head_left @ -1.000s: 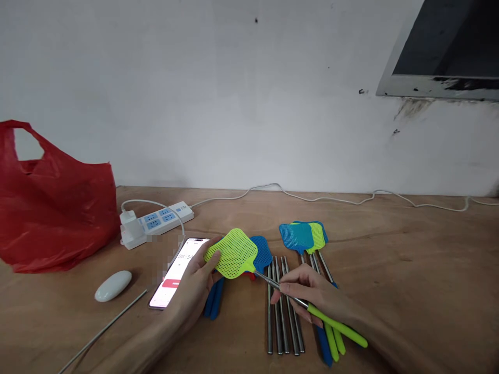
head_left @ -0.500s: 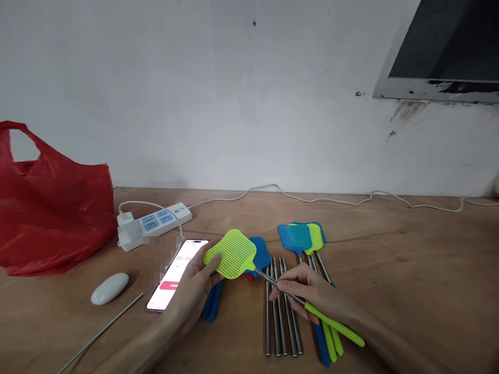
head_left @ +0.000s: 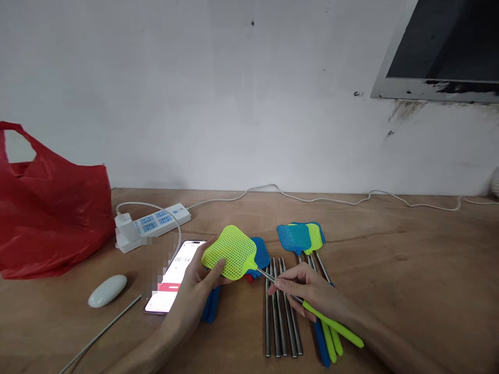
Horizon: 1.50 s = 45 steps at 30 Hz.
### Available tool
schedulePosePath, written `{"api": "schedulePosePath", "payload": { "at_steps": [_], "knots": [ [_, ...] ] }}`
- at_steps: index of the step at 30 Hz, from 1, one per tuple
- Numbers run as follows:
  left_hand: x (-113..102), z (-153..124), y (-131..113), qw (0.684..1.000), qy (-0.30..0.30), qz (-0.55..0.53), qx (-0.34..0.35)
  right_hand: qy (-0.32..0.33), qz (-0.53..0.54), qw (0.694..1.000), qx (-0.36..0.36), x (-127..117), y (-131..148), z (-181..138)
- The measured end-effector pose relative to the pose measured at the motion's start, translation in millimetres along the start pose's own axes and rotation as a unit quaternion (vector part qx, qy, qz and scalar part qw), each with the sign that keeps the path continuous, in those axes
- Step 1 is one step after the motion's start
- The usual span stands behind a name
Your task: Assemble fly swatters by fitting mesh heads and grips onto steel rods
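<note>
A yellow-green fly swatter (head_left: 231,251) is held tilted above the table between my two hands. My left hand (head_left: 205,278) grips its mesh head, thumb on top. On its metal shaft, my right hand (head_left: 302,288) is closed, with the green handle sticking out to the lower right. Under the right hand lie several loose metal rods (head_left: 277,327) side by side. Beyond and below that hand rest assembled swatters with blue and green heads (head_left: 294,238). Behind the held swatter, blue swatter heads (head_left: 261,254) and a bit of red are partly hidden. Blue handles (head_left: 211,305) lie below my left hand.
A lit phone (head_left: 163,291) lies beside my left forearm, partly covered by it. Further left are a white mouse (head_left: 107,291), a cable, a power strip (head_left: 156,222) with a plugged-in charger, and a red plastic bag (head_left: 58,218). A white cord (head_left: 323,200) runs along the wall.
Both hands keep their hold on the green swatter. My left thumb has shifted slightly right and down on the mesh head. The rest looks nearly the same, apart from a slight camera shift.
</note>
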<state>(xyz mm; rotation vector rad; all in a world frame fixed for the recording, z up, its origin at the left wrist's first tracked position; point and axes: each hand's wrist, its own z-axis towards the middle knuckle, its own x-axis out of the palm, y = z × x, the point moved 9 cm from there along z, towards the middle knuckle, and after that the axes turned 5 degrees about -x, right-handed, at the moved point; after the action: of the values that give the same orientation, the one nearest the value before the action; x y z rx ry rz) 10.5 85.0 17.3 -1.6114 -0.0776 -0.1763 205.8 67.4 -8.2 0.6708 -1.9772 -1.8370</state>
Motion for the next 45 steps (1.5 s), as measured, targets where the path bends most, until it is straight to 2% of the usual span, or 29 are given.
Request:
{"api": "schedulePosePath", "payload": {
  "at_steps": [6, 11, 18, 23, 26, 31, 35, 38, 41, 45],
  "knots": [
    [3, -5, -7, 0.999, -0.001, 0.029, 0.028, -0.007, 0.0, 1.0, -0.006, 0, -3, 0],
    [3, -8, -5, 0.997, -0.012, 0.072, 0.02, -0.017, -0.008, 1.0, -0.01, 4, -3, -1],
    [5, -11, -3, 0.999, -0.003, 0.049, 0.023, -0.022, 0.009, 1.0, -0.005, 7, -2, -2],
    [3, -7, -4, 1.0, -0.004, 0.002, 0.008, -0.033, 0.055, 0.998, -0.001, 9, 2, 0],
    [-4, -4, -7, 0.999, -0.032, -0.032, 0.012, -0.044, 0.104, 0.994, 0.011, 7, -2, 4],
    [-11, 0, -7, 0.997, -0.069, -0.045, 0.009, -0.116, 0.192, 0.974, -0.006, -12, -7, 6],
    [-7, 4, -4, 0.998, -0.027, -0.046, 0.013, -0.157, 0.269, 0.95, -0.008, -20, -4, 3],
    [3, 5, 5, 0.999, 0.035, -0.017, -0.011, -0.191, 0.311, 0.931, -0.009, -22, -1, -1],
    [22, -1, 12, 0.99, 0.118, 0.066, -0.039, -0.206, 0.336, 0.919, -0.006, -21, -1, -3],
    [48, -20, 14, 0.956, 0.216, 0.192, -0.046, -0.187, 0.325, 0.927, -0.006, -16, 1, -2]
  ]
}}
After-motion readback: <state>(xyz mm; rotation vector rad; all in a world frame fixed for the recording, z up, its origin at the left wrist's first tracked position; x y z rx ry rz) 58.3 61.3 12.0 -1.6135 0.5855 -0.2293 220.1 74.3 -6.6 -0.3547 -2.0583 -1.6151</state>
